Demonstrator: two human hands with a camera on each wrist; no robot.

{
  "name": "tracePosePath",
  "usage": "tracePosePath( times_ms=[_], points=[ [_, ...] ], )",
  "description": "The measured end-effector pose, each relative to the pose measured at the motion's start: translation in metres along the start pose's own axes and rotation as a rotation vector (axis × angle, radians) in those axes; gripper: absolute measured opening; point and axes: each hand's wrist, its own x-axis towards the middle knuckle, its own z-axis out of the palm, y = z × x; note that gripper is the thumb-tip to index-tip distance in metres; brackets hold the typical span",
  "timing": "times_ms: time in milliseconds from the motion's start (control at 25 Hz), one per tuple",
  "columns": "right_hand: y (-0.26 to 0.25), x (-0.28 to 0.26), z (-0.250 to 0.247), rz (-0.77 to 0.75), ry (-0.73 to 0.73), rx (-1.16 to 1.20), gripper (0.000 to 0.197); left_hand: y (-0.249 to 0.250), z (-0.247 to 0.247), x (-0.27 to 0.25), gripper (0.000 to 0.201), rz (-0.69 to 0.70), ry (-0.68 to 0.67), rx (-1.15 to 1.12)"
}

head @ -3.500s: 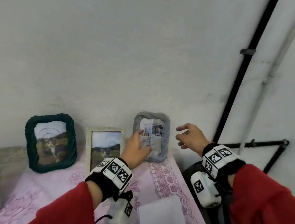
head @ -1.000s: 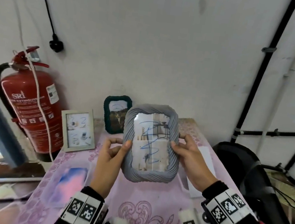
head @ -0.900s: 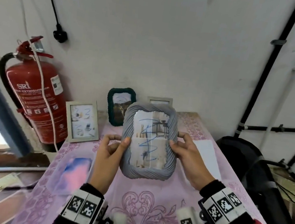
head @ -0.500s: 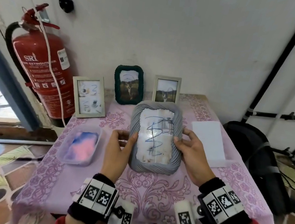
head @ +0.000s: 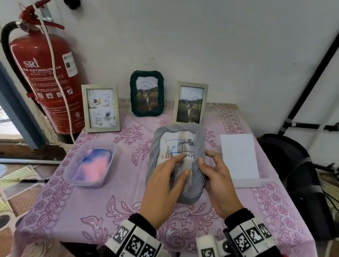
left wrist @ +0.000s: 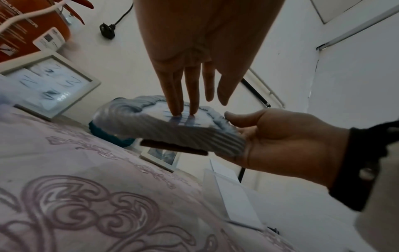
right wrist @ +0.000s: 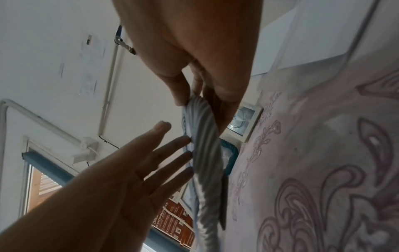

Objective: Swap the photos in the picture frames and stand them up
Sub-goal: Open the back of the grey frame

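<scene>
The grey rope-wrapped frame (head: 178, 162) has come off its place against the wall and now hangs low over the pink tablecloth (head: 114, 203), glass side up. The right hand (head: 219, 187) grasps its right rim, thumb on top and fingers underneath. The left hand (head: 166, 184) has let go of the opposite rim and now lies flat, fingertips (left wrist: 176, 109) pressing the glass, gripping nothing. That looks like the set-up for turning it over to reach the backing. Beyond the grip stand the wooden frame (head: 190, 103) and dark green frame (head: 146, 93), close enough to knock; right of it lies a white sheet (head: 239, 155), left a plastic tub (head: 92, 162). Open cloth below the grip offers room.
</scene>
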Motion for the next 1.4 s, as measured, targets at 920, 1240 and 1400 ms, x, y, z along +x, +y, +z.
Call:
tracePosePath(
  times_ms=[920, 1240, 1400],
  points=[
    [0.023, 0.000, 0.002, -0.065, 0.182, -0.514, 0.044, -0.024, -0.022, -0.007, 0.033, -0.247, 0.243, -0.541],
    [0.043, -0.001, -0.003, 0.078, 0.044, -0.496, 0.040, -0.062, -0.033, -0.015, 0.033, -0.305, 0.279, -0.458],
    [0.048, 0.000, -0.010, 0.068, 0.026, -0.554, 0.041, -0.082, -0.036, -0.018, 0.037, -0.440, 0.181, -0.388]
  ],
)
